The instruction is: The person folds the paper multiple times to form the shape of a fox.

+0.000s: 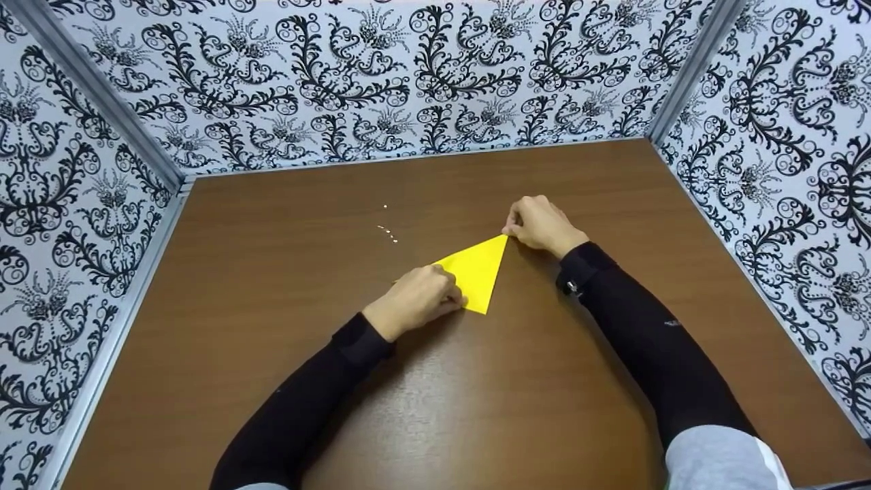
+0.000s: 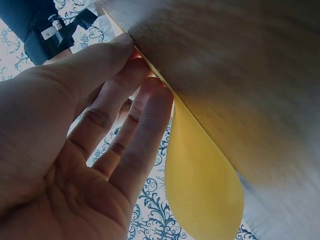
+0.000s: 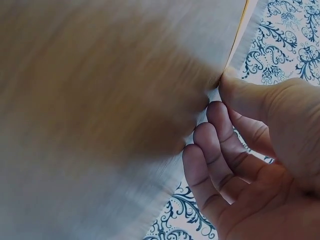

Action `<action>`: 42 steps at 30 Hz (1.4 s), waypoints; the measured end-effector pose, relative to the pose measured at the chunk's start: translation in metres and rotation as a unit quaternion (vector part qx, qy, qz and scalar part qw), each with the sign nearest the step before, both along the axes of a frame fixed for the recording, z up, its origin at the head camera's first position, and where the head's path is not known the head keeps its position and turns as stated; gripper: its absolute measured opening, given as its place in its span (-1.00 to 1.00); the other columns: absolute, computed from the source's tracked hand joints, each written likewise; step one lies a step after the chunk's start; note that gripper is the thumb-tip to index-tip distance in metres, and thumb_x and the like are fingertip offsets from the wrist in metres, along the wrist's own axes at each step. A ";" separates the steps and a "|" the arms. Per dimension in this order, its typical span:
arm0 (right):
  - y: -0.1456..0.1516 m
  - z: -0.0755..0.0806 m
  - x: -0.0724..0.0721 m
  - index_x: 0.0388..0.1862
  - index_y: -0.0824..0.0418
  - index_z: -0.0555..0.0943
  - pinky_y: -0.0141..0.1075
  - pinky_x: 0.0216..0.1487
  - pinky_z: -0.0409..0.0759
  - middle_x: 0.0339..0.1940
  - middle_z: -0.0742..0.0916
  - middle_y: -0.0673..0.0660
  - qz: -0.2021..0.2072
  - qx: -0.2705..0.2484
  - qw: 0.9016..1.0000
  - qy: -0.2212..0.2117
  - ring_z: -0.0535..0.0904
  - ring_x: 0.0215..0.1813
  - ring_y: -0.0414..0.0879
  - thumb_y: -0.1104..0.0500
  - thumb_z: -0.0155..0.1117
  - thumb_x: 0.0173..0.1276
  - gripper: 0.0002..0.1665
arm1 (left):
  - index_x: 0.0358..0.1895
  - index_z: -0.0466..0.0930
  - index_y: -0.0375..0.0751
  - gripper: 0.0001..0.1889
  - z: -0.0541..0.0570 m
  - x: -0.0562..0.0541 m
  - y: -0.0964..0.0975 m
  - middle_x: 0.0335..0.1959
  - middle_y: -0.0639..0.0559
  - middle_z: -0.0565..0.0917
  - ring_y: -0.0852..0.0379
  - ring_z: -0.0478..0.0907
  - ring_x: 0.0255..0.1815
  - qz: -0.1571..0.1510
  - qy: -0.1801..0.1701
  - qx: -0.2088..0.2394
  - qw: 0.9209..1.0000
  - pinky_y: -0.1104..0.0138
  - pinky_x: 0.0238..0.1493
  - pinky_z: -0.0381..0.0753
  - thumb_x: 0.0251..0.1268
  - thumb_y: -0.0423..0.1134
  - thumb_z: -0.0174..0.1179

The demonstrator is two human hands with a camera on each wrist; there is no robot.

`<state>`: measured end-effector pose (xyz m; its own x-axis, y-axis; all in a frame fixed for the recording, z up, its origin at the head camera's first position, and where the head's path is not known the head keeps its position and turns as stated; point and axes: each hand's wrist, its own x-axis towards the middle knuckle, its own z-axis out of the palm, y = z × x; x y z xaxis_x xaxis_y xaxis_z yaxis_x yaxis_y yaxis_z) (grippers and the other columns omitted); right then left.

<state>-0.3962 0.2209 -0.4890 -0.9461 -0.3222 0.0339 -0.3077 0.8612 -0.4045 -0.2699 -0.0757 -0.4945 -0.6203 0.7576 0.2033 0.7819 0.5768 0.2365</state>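
A sheet of yellow paper (image 1: 482, 272), folded over into a triangular shape, lies on the brown table (image 1: 286, 224). My left hand (image 1: 418, 299) covers its left part, thumb and fingertips gathered at the lower edge. In the left wrist view the paper (image 2: 205, 185) bulges in a rounded, uncreased loop beyond the fingers of that left hand (image 2: 135, 145). At the far corner my right hand (image 1: 541, 223) pinches the tip between thumb and index finger. The right wrist view shows the paper's thin edge (image 3: 238, 37) meeting the thumb of this hand (image 3: 270, 165), the other fingertips resting on the tabletop.
Several small pale specks (image 1: 388, 233) lie on the table beyond the paper, left of centre. Black-and-white patterned panels (image 1: 354, 75) rise along the back and both sides, with grey metal posts (image 1: 102, 95) at the corners.
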 end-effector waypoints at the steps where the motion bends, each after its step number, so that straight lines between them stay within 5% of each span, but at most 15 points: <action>1: 0.001 0.000 0.000 -0.18 0.20 0.87 0.03 0.07 0.74 -0.03 0.93 0.21 -0.002 0.000 1.000 -0.001 0.73 -0.08 0.13 0.10 0.54 0.69 -0.78 | -0.27 0.90 -0.18 -0.82 0.000 0.000 0.000 -0.44 0.00 0.65 0.20 0.38 -0.38 0.001 -0.001 0.000 1.000 0.29 -0.26 0.59 0.63 -0.26 0.52; 10: 0.011 0.001 0.001 -0.15 0.23 0.89 0.05 0.09 0.75 -0.06 0.92 0.23 -0.014 -0.005 1.000 0.005 0.73 -0.08 0.16 0.08 0.56 0.66 -0.77 | -0.29 0.89 -0.17 -0.81 -0.001 0.000 0.000 -0.45 0.01 0.64 0.18 0.40 -0.38 -0.001 0.003 0.002 1.000 0.29 -0.26 0.58 0.62 -0.28 0.53; 18: 0.020 0.000 0.000 -0.17 0.24 0.91 0.09 0.17 0.79 -0.04 0.97 0.22 -0.011 -0.013 1.000 0.017 0.83 -0.04 0.18 0.16 0.52 0.64 -0.81 | -0.08 1.02 -0.12 -0.95 -0.001 0.001 -0.002 -0.26 -0.03 0.88 0.04 0.82 -0.23 -0.001 0.001 0.008 1.000 0.19 -0.09 0.89 0.56 -0.29 0.59; 24: 0.018 0.000 0.004 -0.12 0.19 0.93 0.11 0.19 0.76 -0.08 0.95 0.20 -0.014 -0.019 0.999 0.026 0.79 -0.02 0.18 0.11 0.55 0.64 -0.83 | -0.10 1.02 -0.10 -0.95 -0.001 0.001 -0.002 -0.28 -0.03 0.88 -0.02 0.82 -0.20 -0.002 0.004 0.011 1.000 0.15 -0.06 0.90 0.55 -0.31 0.59; 35: -0.012 0.019 0.043 0.03 0.26 0.94 0.05 0.16 0.79 -0.06 0.91 0.26 0.045 -0.072 0.995 0.045 0.79 0.02 0.19 0.18 0.53 0.67 -0.82 | -0.08 1.01 -0.12 -0.95 -0.002 0.001 -0.002 -0.23 -0.06 0.89 -0.05 0.80 -0.22 0.005 -0.020 0.016 1.000 0.06 -0.05 0.93 0.54 -0.31 0.59; 42: -0.030 0.015 0.069 -0.01 0.28 0.95 -0.03 0.07 0.83 -0.12 0.90 0.24 0.098 -0.093 0.988 0.077 0.81 -0.06 0.14 0.24 0.57 0.62 -0.86 | -0.08 1.01 -0.16 -0.94 -0.002 -0.001 -0.002 -0.21 -0.05 0.93 -0.06 0.84 -0.18 0.004 -0.014 0.013 1.000 0.07 -0.01 0.93 0.54 -0.28 0.60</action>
